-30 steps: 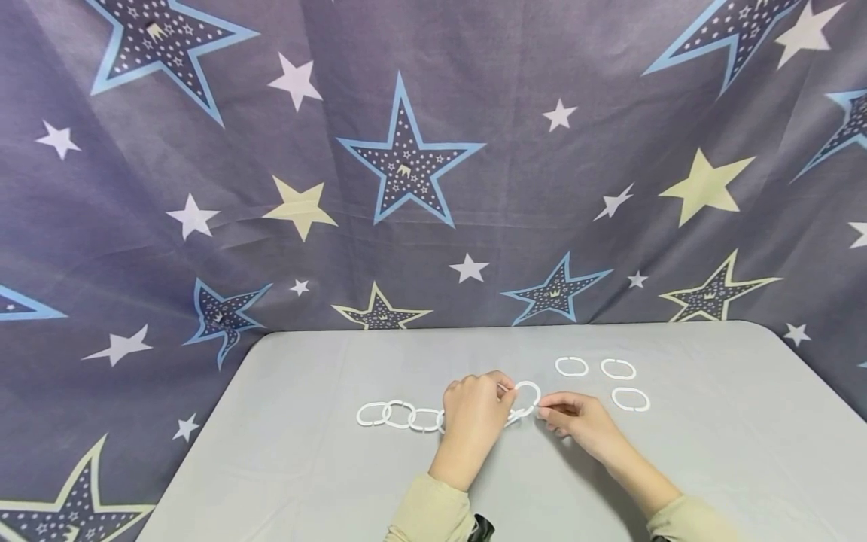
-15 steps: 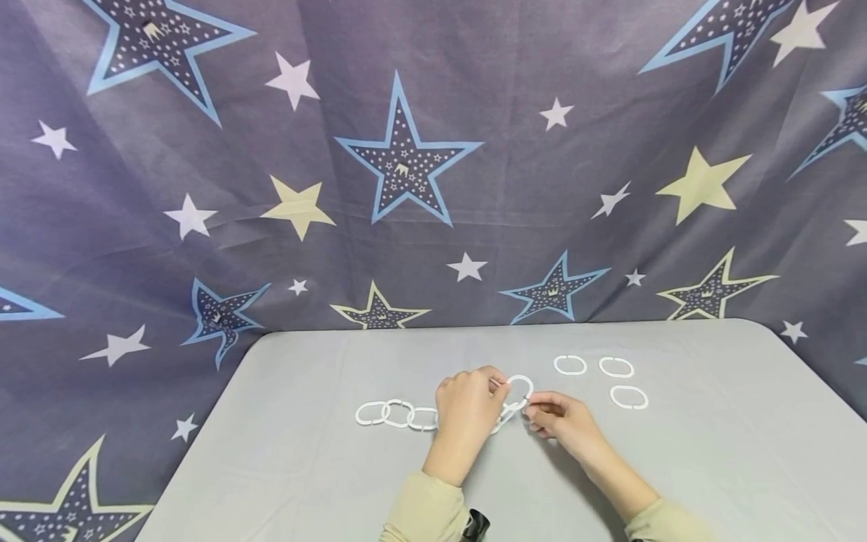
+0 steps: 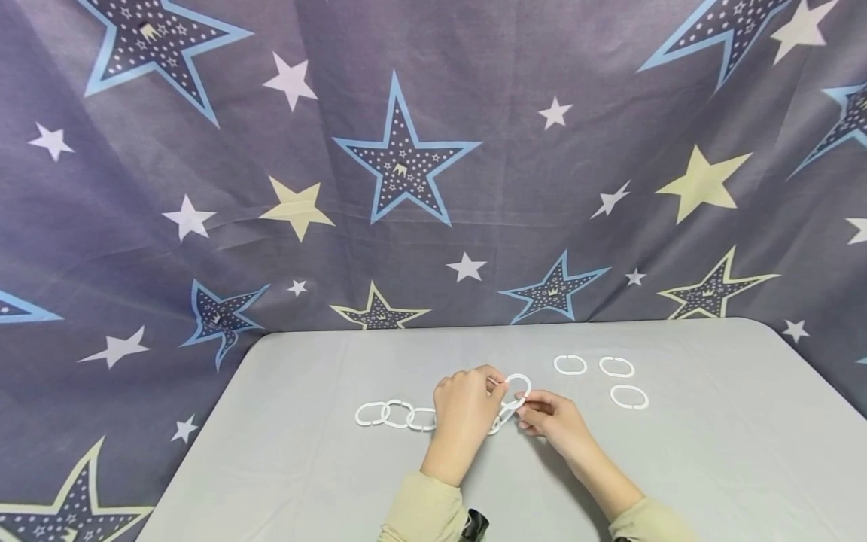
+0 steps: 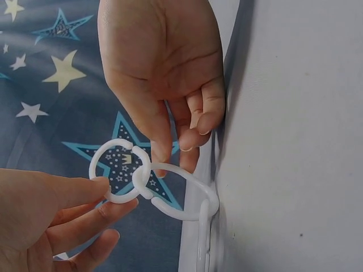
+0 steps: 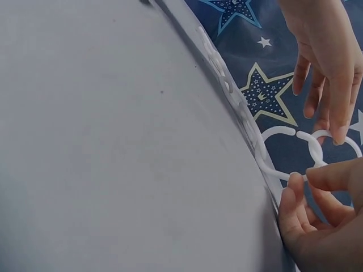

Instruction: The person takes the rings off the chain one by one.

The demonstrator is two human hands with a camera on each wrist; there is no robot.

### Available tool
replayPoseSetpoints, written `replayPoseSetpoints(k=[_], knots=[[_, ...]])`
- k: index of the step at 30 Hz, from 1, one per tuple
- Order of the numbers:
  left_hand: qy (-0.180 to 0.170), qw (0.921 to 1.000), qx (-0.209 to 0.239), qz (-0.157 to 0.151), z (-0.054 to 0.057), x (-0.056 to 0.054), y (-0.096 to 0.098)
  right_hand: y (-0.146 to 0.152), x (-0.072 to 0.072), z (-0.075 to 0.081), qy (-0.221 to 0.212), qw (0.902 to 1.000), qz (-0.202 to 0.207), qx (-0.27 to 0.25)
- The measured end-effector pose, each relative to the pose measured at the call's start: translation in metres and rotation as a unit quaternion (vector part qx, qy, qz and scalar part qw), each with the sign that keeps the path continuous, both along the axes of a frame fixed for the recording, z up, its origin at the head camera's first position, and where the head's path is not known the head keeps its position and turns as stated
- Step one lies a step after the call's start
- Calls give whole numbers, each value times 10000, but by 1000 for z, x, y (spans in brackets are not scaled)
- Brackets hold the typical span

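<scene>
In the head view a chain of white plastic links (image 3: 398, 426) lies on the grey table and runs right, behind my left hand (image 3: 463, 414). Its end link (image 4: 116, 141) is raised, pinched by my left thumb and fingers on its outer side. This link is an oval ring with a small gap and crosses through the second link (image 4: 180, 171). My right hand (image 3: 558, 425) pinches that second link close to where the two cross, as the right wrist view shows. The middle of the chain is hidden by my left hand.
Three loose white links (image 3: 629, 407) lie on the table (image 3: 711, 452), to the right of and beyond my right hand. A starry cloth (image 3: 433, 248) hangs behind the far edge. A black strap (image 3: 476, 525) sits by my left sleeve.
Both hands have shifted slightly to the left with the raised end link, the right hand a little more. The loose links have stayed where they lay.
</scene>
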State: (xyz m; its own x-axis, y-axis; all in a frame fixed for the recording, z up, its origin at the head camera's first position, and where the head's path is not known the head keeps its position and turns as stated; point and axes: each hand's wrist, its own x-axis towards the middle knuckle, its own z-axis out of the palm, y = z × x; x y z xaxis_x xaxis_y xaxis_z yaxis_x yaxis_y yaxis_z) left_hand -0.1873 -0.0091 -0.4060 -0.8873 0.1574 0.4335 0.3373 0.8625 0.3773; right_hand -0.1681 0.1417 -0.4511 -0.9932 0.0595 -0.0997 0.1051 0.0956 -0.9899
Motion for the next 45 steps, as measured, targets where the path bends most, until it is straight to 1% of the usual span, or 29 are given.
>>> replayPoseSetpoints(k=[2, 10, 22, 29, 39, 45], knots=[[-1, 10000, -3, -1, 0, 0, 0, -1, -1, 0, -35, 10000, -20, -65], [6, 10000, 5, -11, 2, 1, -1, -4, -2, -3, -68, 9997, 184, -128], [62, 10000, 15, 23, 1, -1, -3, -5, -7, -7, -179, 9993, -30, -326], [-46, 10000, 8, 41, 1, -2, -4, -5, -9, -9, -191, 9990, -9, -404], [3, 10000, -43, -3, -2, -4, -5, -6, -8, -7, -173, 9988, -49, -459], [0, 9999, -69, -112, -2, -5, -5, -6, -7, -6, -181, 9988, -73, -447]])
